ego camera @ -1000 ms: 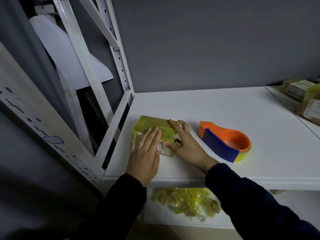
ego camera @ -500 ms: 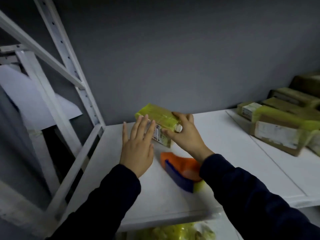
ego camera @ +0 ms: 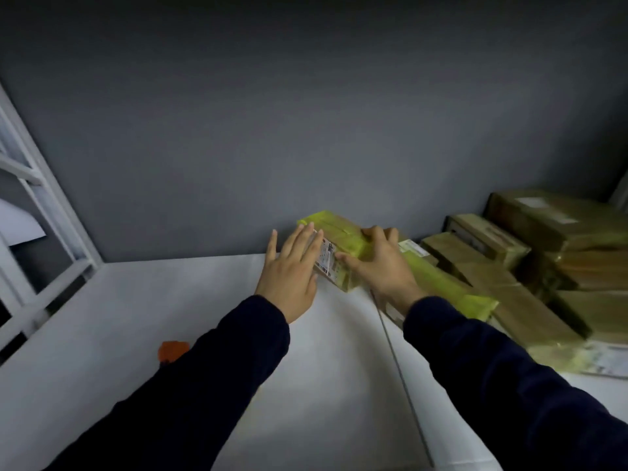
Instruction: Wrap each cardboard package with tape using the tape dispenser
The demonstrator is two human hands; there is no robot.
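- One package (ego camera: 343, 232) is between your hands, far back on the shelf (ego camera: 323, 385) near the wall (ego camera: 306, 130), right of centre and just beside the pile. It looks lifted off the surface, though I cannot be sure.
- Yellow-green tape covers most of its top and long side. The end with the sticker (ego camera: 326, 258) shows bare cardboard.
- Your right hand (ego camera: 380, 266) grasps it, with fingers curled over the far top edge and the thumb on the near side.
- Your left hand (ego camera: 289, 266) is flat, its straight fingers against the labelled end, pressing rather than gripping.
- By that, this package looks finished and bound for the pile (ego camera: 509, 266) at the right.
- Some packages in the pile carry the same tape; several look plain brown, so more wrapping probably remains.
- Your dispenser (ego camera: 173, 350) lies near left on the shelf, mostly hidden by your left sleeve (ego camera: 204, 385) and in neither hand. You will need it for the next package.
- A white rack frame (ego camera: 51, 239) stands at the left.
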